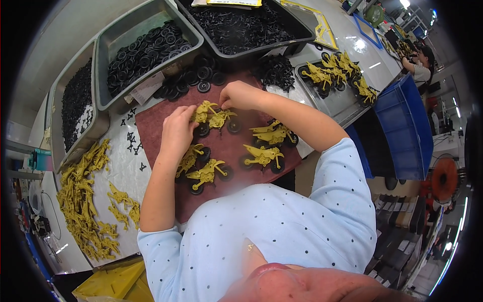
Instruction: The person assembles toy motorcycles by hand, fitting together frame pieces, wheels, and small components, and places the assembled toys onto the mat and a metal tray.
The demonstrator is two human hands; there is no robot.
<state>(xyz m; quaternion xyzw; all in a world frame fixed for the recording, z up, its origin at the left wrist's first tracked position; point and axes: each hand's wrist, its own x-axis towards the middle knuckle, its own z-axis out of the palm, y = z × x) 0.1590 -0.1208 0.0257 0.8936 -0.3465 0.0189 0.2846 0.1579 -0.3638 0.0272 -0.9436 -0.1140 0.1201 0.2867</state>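
Note:
A yellow toy motorcycle [205, 110] with black wheels lies on the dark red cloth [156, 132], with my left hand [177, 128] closed on its left end. My right hand [242, 95] is closed in a pinch at its right side; whatever sits between those fingertips is too small to make out. Just below the fingers, another yellow toy motorcycle [220, 120] shows a black wheel. Nearer my body, more of them rest on the cloth, among them one at the left [205, 173] and one at the right [264, 156].
Black wheels fill a grey bin [104, 95]; small black parts fill another bin [307, 34] and a third bin [100, 123]. Yellow body parts [80, 201] are heaped at left. A tray [334, 106] holds assembled toys beside a blue crate [407, 128]. Another person [423, 63] sits far right.

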